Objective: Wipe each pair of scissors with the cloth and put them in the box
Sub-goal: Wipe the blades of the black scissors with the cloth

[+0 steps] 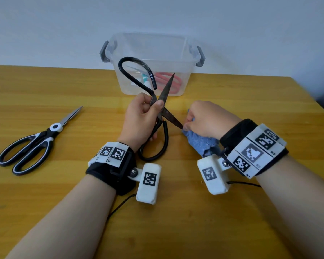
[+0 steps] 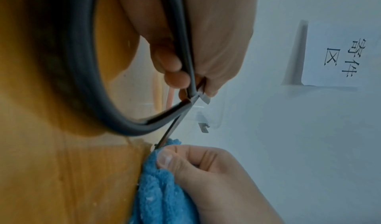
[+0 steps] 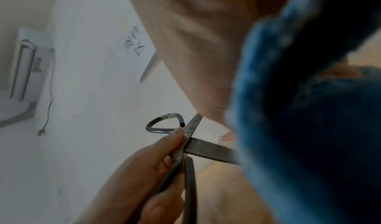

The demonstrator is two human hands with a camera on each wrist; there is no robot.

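Scissors in left grip, blade tip pinched in cloth, right grip

The head view looks forward and down from above both forearms onto the wooden table, with the clear box against the wall at the far edge. The left wrist view sits very close under the left hand, looking along its fingers toward the wall, rolled sideways so the table stands at the left. The right wrist view looks along the right hand, the blue cloth blurred against the lens. All three share the black scissors opened between the hands
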